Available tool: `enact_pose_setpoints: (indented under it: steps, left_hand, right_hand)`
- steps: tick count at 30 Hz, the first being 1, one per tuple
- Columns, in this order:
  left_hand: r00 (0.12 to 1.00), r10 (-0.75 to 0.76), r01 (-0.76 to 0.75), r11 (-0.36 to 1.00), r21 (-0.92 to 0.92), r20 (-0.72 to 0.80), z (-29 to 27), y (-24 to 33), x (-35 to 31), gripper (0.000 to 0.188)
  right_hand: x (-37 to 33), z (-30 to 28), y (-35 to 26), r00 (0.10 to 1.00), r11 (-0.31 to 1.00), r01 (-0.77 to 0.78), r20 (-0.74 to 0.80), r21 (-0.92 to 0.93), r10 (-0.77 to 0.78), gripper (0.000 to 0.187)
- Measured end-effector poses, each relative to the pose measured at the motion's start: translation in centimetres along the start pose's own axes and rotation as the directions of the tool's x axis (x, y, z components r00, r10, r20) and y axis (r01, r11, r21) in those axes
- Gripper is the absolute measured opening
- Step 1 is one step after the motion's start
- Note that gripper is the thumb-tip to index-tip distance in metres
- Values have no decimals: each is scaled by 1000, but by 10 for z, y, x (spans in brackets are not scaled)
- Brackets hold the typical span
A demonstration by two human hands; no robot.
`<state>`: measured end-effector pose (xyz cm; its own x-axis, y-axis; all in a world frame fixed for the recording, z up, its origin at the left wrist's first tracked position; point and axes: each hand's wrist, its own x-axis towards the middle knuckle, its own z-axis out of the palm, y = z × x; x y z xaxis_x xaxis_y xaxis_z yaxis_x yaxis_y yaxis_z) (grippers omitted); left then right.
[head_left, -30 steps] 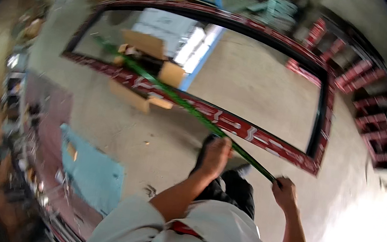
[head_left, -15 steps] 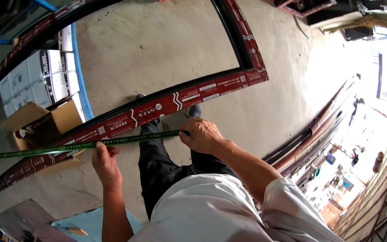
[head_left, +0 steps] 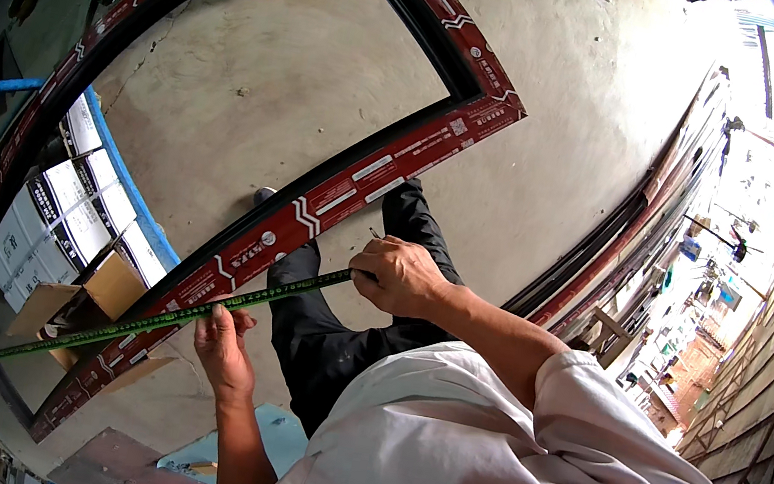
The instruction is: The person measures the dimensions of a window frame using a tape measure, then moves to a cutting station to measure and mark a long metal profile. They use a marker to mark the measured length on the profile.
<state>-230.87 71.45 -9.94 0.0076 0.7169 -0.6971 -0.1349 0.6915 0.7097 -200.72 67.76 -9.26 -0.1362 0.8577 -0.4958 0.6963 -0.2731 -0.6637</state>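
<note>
Got both hands on a green tape measure [head_left: 299,289], pinching the strip from below between thumb and fingers of the left hand [head_left: 223,353] and squeezing one end inside the curled right hand [head_left: 402,277]. Standing on a concrete floor [head_left: 536,195], facing a big rectangular frame [head_left: 377,175], wrapped in red printed film on the outside and black along the inside. Off past its near right corner, looking at a long pile of dark and reddish bars [head_left: 605,238]. Through the opening, toward the left end, seeing white cartons [head_left: 33,237] stacked beside a blue rail [head_left: 141,211]. Outside the near edge, toward the near left corner, spotting a light blue sheet [head_left: 280,438], partly hidden. Back at the left end, also seeing an open brown box [head_left: 112,285] close to the near edge. As for the tape, holding it slantwise over the near edge's left half and out just past the left end. Can't tell whether touching the film there.
</note>
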Motion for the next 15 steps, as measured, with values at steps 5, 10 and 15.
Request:
enact_pose_setpoints:
  steps: [5, 10, 15]
  left_hand:
    - [999, -40, 40, 999, 24, -16, 74, -16, -4, 30]
    - [998, -66, 64, 995, 71, 25, 159, -45, -2, 33]
    - [994, -98, 93, 991, 98, 45, 236, -58, 3, 38]
  right_hand:
    - [4, -23, 44, 996, 997, 62, -70, 50, -59, 13]
    - [0, -71, 91, 992, 995, 89, -90, 54, -84, 8]
    - [-10, -111, 150, 994, 995, 59, -96, 84, -50, 9]
